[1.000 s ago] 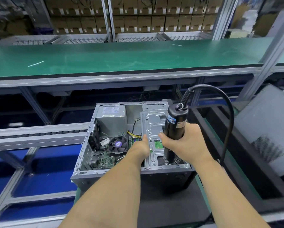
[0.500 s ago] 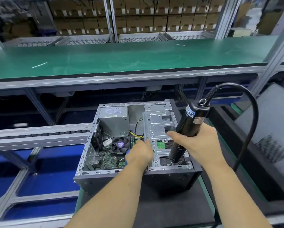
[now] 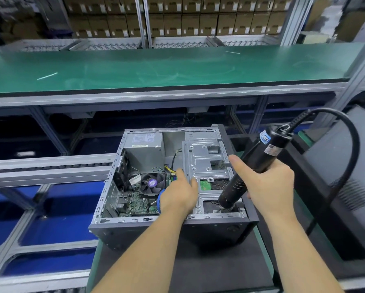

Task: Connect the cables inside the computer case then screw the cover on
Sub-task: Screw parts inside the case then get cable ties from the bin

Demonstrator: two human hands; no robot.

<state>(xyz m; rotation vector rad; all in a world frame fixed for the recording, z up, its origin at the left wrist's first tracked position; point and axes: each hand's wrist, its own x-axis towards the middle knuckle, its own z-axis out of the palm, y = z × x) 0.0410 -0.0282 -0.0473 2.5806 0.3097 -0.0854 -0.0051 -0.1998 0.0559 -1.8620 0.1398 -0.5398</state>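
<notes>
Computer case [image 3: 173, 225] lies open on black mat, near centre; cover not fitted. Right hand [image 3: 268, 185] wraps electric screwdriver [image 3: 251, 168], thumb extended along barrel; tool now tilted with top leaning right, where a second ago it stood near upright, tip still at near-right corner of drive cage [image 3: 207, 161]. Left hand [image 3: 180, 193] has curled, knuckles up beside cage edge; whether fingers hold anything, cannot tell. Judgement: cage screw likely driven or being finished; cables and cover remain.
</notes>
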